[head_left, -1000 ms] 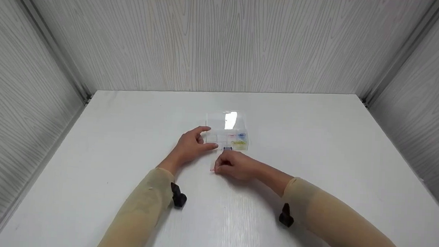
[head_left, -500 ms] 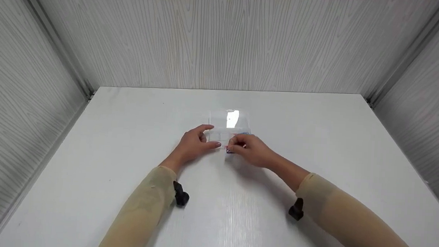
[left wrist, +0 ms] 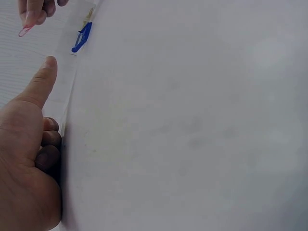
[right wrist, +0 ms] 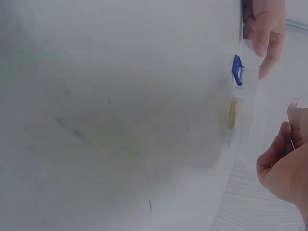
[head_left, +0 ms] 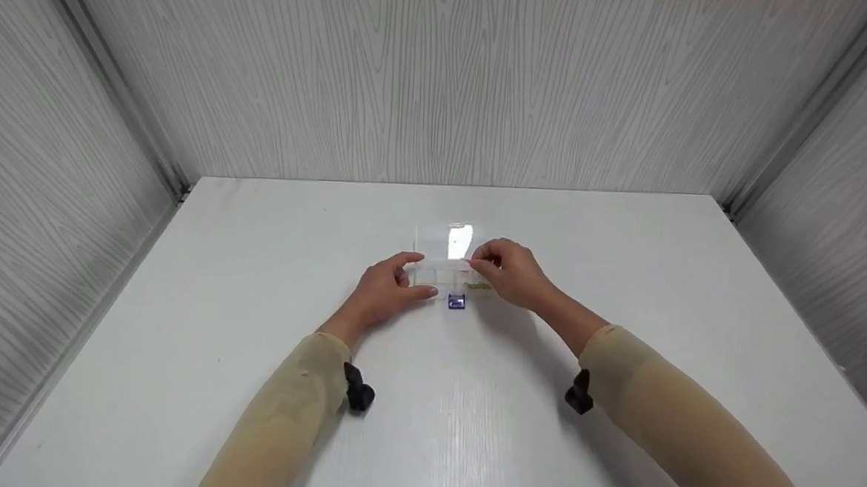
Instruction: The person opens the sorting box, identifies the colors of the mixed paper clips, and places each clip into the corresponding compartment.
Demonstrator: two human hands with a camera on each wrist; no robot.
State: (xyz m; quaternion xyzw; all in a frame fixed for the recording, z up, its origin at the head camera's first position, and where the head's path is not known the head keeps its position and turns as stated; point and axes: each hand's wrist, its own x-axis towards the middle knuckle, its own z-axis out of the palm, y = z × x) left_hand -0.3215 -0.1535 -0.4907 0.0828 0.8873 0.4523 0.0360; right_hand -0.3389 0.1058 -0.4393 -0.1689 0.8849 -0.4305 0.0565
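Observation:
A clear plastic compartment box [head_left: 424,276] lies on the table with its lid [head_left: 432,242] raised at the back. My left hand [head_left: 384,289] grips its left side, thumb along the front and index finger farther back. Over the right part of the box, my right hand [head_left: 515,274] pinches a pink paper clip [left wrist: 24,32] between thumb and fingertips. Yellow paper clips [head_left: 478,285] lie in the front right compartment, and a little pink shows behind them. A blue latch [head_left: 456,302] sits at the box's front. My right hand hides the back right compartment.
The white tabletop [head_left: 424,421] spreads around the box. A wood-grain panel [head_left: 442,81] stands along the back edge, with side panels left and right. Each sleeve carries a small black camera mount [head_left: 358,389].
My right hand has carried the pink paper clip from in front of the box up and back over its right side. The blue latch is now uncovered. The left hand stays at the box.

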